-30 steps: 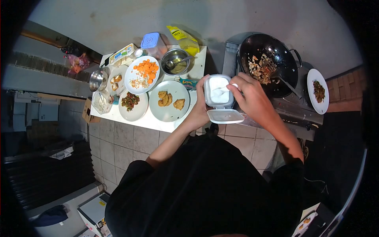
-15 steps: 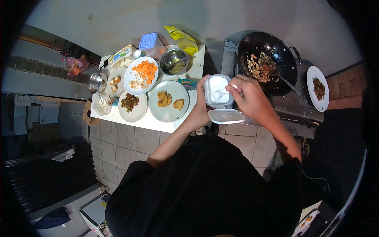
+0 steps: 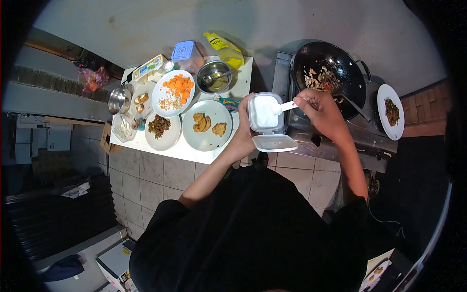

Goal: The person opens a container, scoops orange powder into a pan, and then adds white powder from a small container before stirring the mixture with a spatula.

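Had the packet (image 3: pixel 224 50) at the worktop's (image 3: pixel 242 80) far right corner, the right bowl (image 3: pixel 214 76) before it, the ladle (image 3: pixel 209 79) inside, and the lidded box (image 3: pixel 187 52) to its left. Held the carrot plate (image 3: pixel 173 93) mid-top, the fritter plate (image 3: pixel 207 125) near the right edge, the vegetable plate (image 3: pixel 162 132) by the near edge and the left bowl (image 3: pixel 119 100) by the left edge. Had the open tub (image 3: pixel 266 111) between worktop and stove (image 3: pixel 340 138), the wok (image 3: pixel 348 68) on the stove, and the oval plate (image 3: pixel 391 112) right of the wok.
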`<act>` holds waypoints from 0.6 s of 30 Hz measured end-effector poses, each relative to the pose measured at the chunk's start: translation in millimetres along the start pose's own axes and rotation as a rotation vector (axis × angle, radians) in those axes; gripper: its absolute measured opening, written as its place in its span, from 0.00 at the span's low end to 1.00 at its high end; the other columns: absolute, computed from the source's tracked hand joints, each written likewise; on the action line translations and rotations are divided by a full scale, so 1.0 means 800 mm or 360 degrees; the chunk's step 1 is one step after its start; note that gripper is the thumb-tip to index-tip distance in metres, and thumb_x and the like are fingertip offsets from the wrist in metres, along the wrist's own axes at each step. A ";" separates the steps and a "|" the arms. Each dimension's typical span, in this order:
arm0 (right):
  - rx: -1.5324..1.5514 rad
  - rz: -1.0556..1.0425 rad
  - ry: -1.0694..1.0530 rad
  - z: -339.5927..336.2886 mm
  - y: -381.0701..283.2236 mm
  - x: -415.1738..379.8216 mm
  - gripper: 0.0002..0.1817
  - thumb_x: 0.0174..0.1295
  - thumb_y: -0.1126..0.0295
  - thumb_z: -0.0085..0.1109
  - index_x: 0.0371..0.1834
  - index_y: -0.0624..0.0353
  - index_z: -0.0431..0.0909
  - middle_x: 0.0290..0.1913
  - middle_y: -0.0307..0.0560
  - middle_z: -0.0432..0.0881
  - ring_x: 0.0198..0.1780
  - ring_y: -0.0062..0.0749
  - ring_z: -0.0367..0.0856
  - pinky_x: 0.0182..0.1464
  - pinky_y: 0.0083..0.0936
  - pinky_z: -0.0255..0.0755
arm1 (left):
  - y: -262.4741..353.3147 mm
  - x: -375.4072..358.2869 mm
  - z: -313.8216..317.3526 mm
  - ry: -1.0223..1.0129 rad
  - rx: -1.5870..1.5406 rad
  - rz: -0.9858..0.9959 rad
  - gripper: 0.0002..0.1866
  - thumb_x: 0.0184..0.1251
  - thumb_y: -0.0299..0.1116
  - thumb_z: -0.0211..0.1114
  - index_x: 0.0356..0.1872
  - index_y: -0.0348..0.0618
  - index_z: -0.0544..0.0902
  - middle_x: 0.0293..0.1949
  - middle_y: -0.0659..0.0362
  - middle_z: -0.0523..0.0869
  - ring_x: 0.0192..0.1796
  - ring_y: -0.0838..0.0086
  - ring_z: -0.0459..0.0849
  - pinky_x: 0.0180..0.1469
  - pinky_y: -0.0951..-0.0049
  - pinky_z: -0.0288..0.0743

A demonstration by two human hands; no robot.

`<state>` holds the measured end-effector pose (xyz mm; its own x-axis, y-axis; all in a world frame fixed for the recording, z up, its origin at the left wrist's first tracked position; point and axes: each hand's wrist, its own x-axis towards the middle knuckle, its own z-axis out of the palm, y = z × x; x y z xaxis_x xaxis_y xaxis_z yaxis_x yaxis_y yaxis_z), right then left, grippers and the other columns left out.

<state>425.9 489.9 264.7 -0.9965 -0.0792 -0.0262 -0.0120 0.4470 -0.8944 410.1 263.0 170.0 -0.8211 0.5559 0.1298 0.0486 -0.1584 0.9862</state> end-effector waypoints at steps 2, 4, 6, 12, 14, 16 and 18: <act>0.0020 -0.0014 0.0026 -0.003 -0.002 -0.003 0.10 0.71 0.68 0.60 0.34 0.64 0.80 0.23 0.29 0.65 0.27 0.12 0.59 0.29 0.20 0.54 | 0.000 0.000 0.000 -0.0013 -0.0011 -0.0006 0.66 0.46 0.24 0.82 0.78 0.52 0.38 0.73 0.50 0.57 0.76 0.63 0.61 0.75 0.59 0.63; -0.0110 0.0015 0.0082 0.001 -0.011 -0.006 0.09 0.69 0.70 0.61 0.33 0.65 0.79 0.23 0.33 0.67 0.27 0.16 0.60 0.30 0.23 0.56 | 0.000 0.002 0.001 -0.0028 -0.0017 -0.0004 0.66 0.46 0.24 0.82 0.78 0.52 0.38 0.73 0.50 0.57 0.76 0.63 0.61 0.75 0.59 0.63; -0.0228 -0.0181 0.0161 0.016 -0.012 -0.007 0.09 0.67 0.72 0.61 0.33 0.67 0.79 0.24 0.42 0.70 0.26 0.28 0.66 0.30 0.27 0.60 | 0.001 0.000 0.004 -0.0045 -0.0020 -0.0006 0.66 0.46 0.24 0.82 0.78 0.52 0.38 0.73 0.50 0.57 0.76 0.63 0.61 0.75 0.59 0.63; -0.0269 -0.0355 0.0132 0.039 -0.026 -0.012 0.07 0.63 0.76 0.61 0.33 0.72 0.78 0.31 0.60 0.78 0.31 0.54 0.78 0.35 0.38 0.70 | 0.002 -0.003 0.007 -0.0084 -0.0026 -0.0012 0.66 0.46 0.25 0.82 0.78 0.52 0.38 0.73 0.50 0.57 0.76 0.63 0.61 0.75 0.59 0.63; -0.0246 -0.0342 0.0107 0.040 -0.025 -0.012 0.07 0.63 0.76 0.61 0.33 0.72 0.79 0.31 0.60 0.78 0.30 0.53 0.78 0.35 0.38 0.70 | 0.003 -0.005 0.007 -0.0091 -0.0028 -0.0020 0.66 0.46 0.25 0.82 0.78 0.52 0.38 0.73 0.50 0.57 0.76 0.63 0.61 0.75 0.59 0.63; -0.0223 -0.0324 0.0078 0.041 -0.023 -0.013 0.07 0.63 0.76 0.61 0.34 0.72 0.79 0.31 0.59 0.78 0.30 0.52 0.78 0.35 0.38 0.70 | 0.002 -0.007 0.007 -0.0096 -0.0033 -0.0032 0.66 0.47 0.25 0.82 0.78 0.52 0.38 0.73 0.50 0.57 0.76 0.63 0.61 0.75 0.59 0.63; -0.0177 -0.0331 0.0056 0.042 -0.019 -0.012 0.07 0.63 0.75 0.61 0.34 0.72 0.80 0.30 0.59 0.78 0.28 0.49 0.76 0.34 0.36 0.69 | 0.003 -0.010 0.004 -0.0100 -0.0040 -0.0045 0.66 0.47 0.25 0.82 0.78 0.52 0.38 0.73 0.50 0.57 0.76 0.63 0.61 0.75 0.59 0.63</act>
<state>438.7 453.5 263.6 -0.9738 -0.1496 0.1710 -0.2246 0.5200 -0.8241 418.5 260.7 171.5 -0.7846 0.6105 0.1086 0.0107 -0.1617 0.9868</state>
